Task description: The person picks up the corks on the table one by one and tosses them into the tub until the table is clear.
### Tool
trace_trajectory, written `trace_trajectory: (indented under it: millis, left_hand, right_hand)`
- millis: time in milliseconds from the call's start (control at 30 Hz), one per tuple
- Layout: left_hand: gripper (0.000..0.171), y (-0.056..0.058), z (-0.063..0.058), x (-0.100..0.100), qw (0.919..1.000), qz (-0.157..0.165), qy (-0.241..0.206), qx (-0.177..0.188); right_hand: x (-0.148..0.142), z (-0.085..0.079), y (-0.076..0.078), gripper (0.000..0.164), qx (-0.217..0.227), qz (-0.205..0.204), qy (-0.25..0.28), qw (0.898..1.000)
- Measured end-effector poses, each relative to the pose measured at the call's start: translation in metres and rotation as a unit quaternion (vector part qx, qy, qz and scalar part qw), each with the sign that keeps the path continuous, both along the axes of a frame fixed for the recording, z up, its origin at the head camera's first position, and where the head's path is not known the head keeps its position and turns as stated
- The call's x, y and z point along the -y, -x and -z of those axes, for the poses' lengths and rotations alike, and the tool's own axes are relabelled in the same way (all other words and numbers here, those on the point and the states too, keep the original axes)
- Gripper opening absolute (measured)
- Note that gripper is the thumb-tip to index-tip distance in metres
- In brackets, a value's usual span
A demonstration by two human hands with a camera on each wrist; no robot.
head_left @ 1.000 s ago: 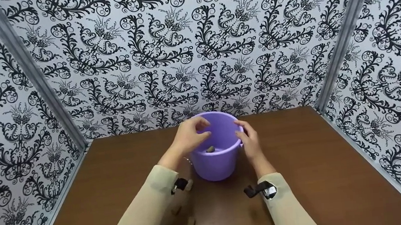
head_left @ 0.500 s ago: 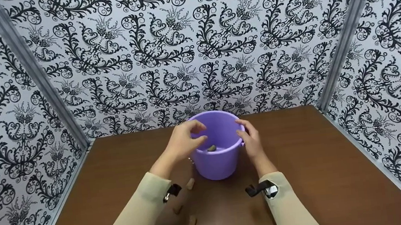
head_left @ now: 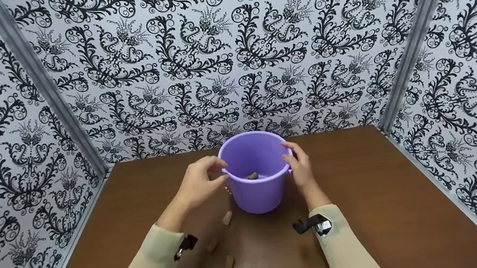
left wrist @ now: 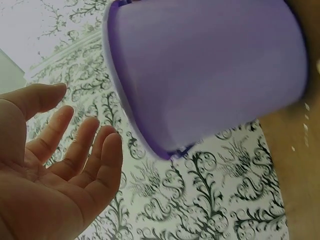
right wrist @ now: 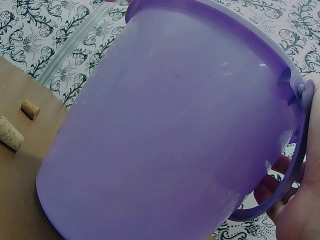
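Observation:
A purple bucket [head_left: 258, 193] stands upright at the table's middle, a cork [head_left: 252, 176] lying on its floor. My right hand [head_left: 301, 169] grips the bucket's right rim; in the right wrist view its fingers show behind the lowered purple handle [right wrist: 270, 202]. To the left of the rim is my left hand [head_left: 199, 181], holding nothing. Its palm and loosely bent fingers [left wrist: 82, 150] show apart from the bucket in the left wrist view. On the table in front of the bucket lie a pale cork [head_left: 227, 218], a darker cork [head_left: 211, 245] and another cork [head_left: 229, 264].
The brown table [head_left: 347, 176] reaches back to a black-and-white patterned wall [head_left: 232, 64], with similar walls on both sides. Grey metal posts [head_left: 410, 52] stand at the back corners. Each wrist carries a black strap [head_left: 308, 224].
My left hand has come out from over the bucket's mouth and moved left and toward me, beside the rim. The right hand keeps its grip on the rim.

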State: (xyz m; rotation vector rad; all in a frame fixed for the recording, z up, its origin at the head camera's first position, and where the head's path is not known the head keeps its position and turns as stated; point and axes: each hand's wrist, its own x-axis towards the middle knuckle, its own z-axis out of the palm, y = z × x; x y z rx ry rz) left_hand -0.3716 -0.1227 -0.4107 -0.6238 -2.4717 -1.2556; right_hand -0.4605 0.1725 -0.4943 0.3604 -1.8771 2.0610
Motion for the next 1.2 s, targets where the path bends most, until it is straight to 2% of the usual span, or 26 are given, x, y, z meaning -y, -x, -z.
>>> trace_trajectory:
  millis: [233, 467, 733, 933, 1200]
  left_hand:
    - [0.018, 0.001, 0.023, 0.025, 0.9995, -0.022, -0.001, 0.023]
    - [0.018, 0.006, 0.051, 0.044, 0.9964, -0.037, 0.045, 0.062]
    - [0.013, 0.008, 0.065, 0.052, 0.9920, -0.039, 0.087, 0.083]
    - [0.012, -0.004, 0.075, 0.051, 0.9894, -0.031, 0.098, 0.103]
    - [0.013, -0.026, 0.087, 0.053, 0.9841, -0.012, 0.123, 0.128]
  right_hand:
    - [0.000, -0.001, -0.002, 0.043, 0.006, 0.003, -0.009, 1.000]
    - [0.000, 0.000, -0.002, 0.043, 0.004, 0.002, -0.013, 1.000]
    - [0.000, -0.002, -0.003, 0.044, 0.002, 0.001, -0.009, 1.000]
    - [0.000, -0.001, -0.003, 0.044, 0.005, -0.003, -0.004, 1.000]
    - [0.000, -0.001, -0.003, 0.044, 0.002, -0.001, -0.007, 1.000]
